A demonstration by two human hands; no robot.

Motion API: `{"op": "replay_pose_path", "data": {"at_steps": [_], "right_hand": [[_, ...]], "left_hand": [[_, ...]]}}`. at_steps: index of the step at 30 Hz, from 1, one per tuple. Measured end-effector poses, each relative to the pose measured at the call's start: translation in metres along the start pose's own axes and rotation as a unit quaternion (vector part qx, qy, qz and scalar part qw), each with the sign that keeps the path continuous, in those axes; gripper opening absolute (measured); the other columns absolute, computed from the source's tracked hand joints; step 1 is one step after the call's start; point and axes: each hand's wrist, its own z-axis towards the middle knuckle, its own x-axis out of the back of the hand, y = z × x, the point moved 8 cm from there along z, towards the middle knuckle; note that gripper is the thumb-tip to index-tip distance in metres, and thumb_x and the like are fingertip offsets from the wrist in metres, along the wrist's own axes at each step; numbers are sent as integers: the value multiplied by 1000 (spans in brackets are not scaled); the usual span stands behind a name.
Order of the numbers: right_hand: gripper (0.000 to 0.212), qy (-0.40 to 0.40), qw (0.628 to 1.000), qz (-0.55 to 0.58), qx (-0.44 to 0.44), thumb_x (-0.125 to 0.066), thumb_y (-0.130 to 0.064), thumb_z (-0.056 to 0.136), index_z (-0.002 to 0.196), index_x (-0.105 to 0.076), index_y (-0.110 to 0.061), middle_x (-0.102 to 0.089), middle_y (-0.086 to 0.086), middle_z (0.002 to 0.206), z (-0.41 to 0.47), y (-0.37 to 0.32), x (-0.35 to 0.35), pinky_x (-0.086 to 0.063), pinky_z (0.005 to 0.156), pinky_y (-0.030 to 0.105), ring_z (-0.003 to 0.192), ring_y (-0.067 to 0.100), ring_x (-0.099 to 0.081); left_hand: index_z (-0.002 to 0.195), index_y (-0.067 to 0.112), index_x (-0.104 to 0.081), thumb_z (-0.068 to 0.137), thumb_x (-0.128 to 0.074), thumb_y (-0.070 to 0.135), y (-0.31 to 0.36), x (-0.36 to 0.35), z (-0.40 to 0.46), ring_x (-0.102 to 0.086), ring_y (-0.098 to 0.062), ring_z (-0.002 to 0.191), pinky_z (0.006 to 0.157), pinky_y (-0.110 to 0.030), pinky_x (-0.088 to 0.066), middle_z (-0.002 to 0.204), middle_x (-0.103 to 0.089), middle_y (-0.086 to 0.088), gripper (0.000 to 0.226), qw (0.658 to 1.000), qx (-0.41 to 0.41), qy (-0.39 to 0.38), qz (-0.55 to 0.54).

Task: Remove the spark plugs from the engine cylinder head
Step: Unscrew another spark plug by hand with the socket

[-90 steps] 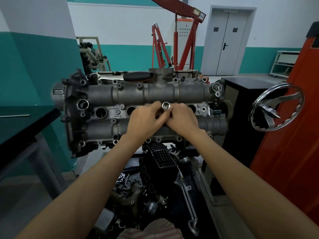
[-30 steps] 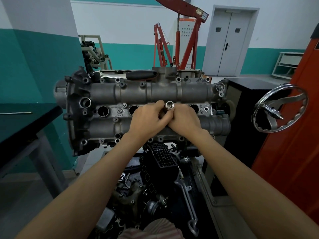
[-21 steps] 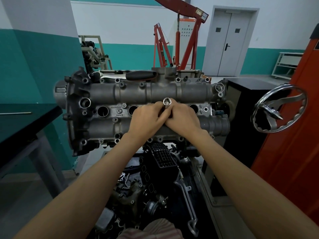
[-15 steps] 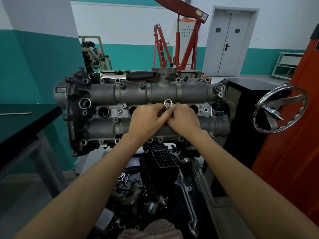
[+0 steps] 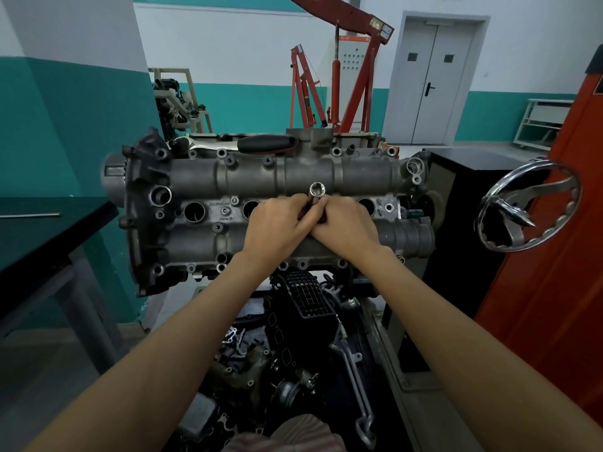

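A grey cylinder head (image 5: 208,177) lies across the middle of the view on an engine stand. A row of round spark plug wells runs along its centre; one open well (image 5: 194,211) shows at the left and another (image 5: 366,205) at the right. A metal spark plug socket (image 5: 316,191) stands upright out of a well between them, its open end facing me. My left hand (image 5: 277,228) and my right hand (image 5: 346,225) meet around the socket's shaft, fingers curled on it from both sides. No spark plug is visible.
A black-handled tool (image 5: 266,142) lies on the far edge of the head. A chrome handwheel (image 5: 528,205) sticks out at the right beside an orange cabinet (image 5: 554,288). A dark bench (image 5: 42,236) stands at the left. Engine parts (image 5: 293,337) lie below. A red engine hoist (image 5: 342,70) stands behind.
Both hands stay on the socket at the same well. The socket's top has shifted slightly back and forth between frames, and the fingers have re-gripped around it.
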Motion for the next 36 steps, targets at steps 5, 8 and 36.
{"op": "replay_pose_path", "data": {"at_steps": [5,8,36], "right_hand": [[17,18,1000,4,18,-51,-24,84,84,-62,-11,-65,9,78,-2,-3,3,-28,60,27,75,28,-58],[15,14,1000,-11,22,-49,-26,85,88,-51,-11,-63,8,78,-2,-2,1,-32,58,31,72,28,-58],[40,108,934,340,-15,-33,-15,94,132,-40,-2,-47,4,127,-38,-23,24,-37,101,28,117,13,-45]], "left_hand": [[61,7,-49,91,-51,47,0,0,-1,-49,-22,50,50,-30,-25,50,-47,-2,50,1000,-2,-4,-7],[76,6,-55,86,-34,56,3,1,-3,-51,-19,55,50,-31,-33,58,-55,-3,55,1000,-11,-4,-1],[134,4,-40,90,-40,34,17,4,-10,-45,-14,122,104,-32,-36,131,-48,-5,53,970,-54,-35,-233]]}}
